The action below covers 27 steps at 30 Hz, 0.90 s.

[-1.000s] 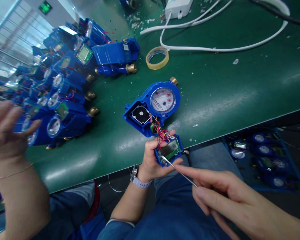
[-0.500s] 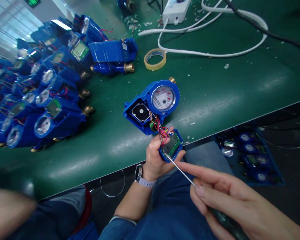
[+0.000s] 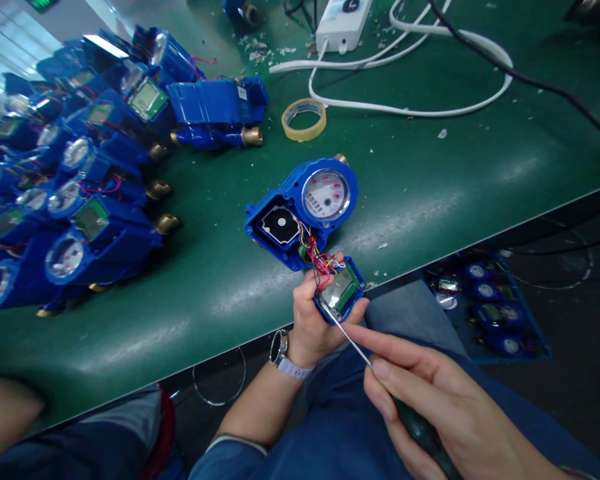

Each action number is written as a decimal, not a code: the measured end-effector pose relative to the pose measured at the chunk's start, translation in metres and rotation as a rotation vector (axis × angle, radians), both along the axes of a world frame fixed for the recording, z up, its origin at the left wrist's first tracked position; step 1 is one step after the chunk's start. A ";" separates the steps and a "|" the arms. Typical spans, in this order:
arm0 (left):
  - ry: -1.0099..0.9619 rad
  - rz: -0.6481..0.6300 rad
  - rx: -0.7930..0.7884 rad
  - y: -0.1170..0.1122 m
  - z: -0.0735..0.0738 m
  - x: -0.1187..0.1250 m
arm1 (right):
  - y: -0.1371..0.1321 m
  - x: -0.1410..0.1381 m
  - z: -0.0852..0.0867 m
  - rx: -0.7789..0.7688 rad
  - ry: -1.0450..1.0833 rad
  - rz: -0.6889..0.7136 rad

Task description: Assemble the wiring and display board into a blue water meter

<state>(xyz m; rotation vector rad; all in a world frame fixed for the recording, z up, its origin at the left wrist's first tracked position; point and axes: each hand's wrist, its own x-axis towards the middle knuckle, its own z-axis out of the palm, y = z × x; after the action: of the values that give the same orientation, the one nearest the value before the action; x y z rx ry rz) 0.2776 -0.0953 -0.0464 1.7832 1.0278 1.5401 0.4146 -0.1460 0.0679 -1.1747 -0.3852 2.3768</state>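
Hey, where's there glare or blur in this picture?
Head view: pale glare on the green tabletop; head view: softness in the pile of meters at left, and a blurred co-worker's arm at lower left; head view: the open meter's dial and screwdriver fairly clear, fine print unreadable.

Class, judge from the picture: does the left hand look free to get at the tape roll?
Probably not: the left hand is holding the small display, and the meter lies between hand and tape roll.
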 end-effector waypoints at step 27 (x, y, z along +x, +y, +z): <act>-0.533 -0.128 -0.581 -0.019 0.034 0.011 | 0.046 0.035 -0.054 0.976 -0.648 -0.137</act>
<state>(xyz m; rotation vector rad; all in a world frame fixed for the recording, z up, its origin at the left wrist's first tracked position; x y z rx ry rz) 0.2888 -0.1147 -0.0120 0.9532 0.9377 1.3455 0.4491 -0.0995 0.0139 -1.3205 -1.4074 1.2855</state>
